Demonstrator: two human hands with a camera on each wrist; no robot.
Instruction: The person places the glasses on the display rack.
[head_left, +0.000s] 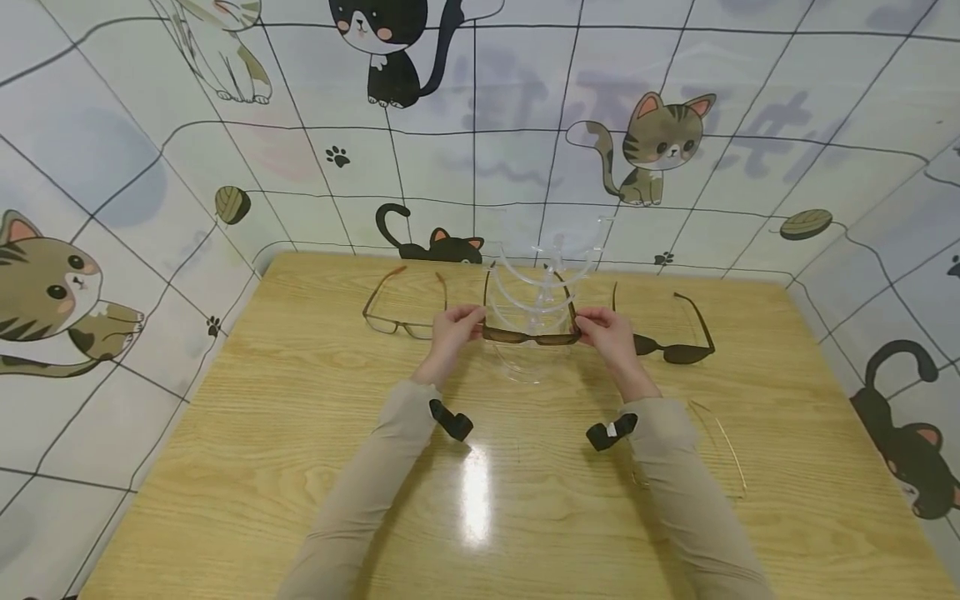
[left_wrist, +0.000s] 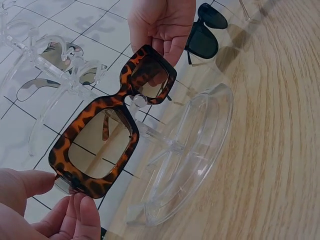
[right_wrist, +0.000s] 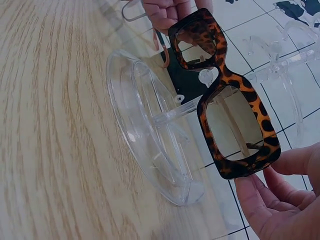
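Tortoiseshell sunglasses with brown lenses are held by both hands, lenses facing the wearer of the camera. My left hand pinches one end of the frame near the hinge, thumb against fingers. The other end is pinched by my right hand in the same way. Behind and around the sunglasses stands a clear plastic display stand with curved tiers and a curved base. In both wrist views, the bridge sits at a round clear knob on the stand's post; whether it rests there I cannot tell.
Left of the stand lie thin-framed eyeglasses. To the right are dark sunglasses, partly behind my right hand. Gold wire-framed glasses lie nearer, partly covered by the right sleeve. A cat-print tiled backdrop borders the wooden table.
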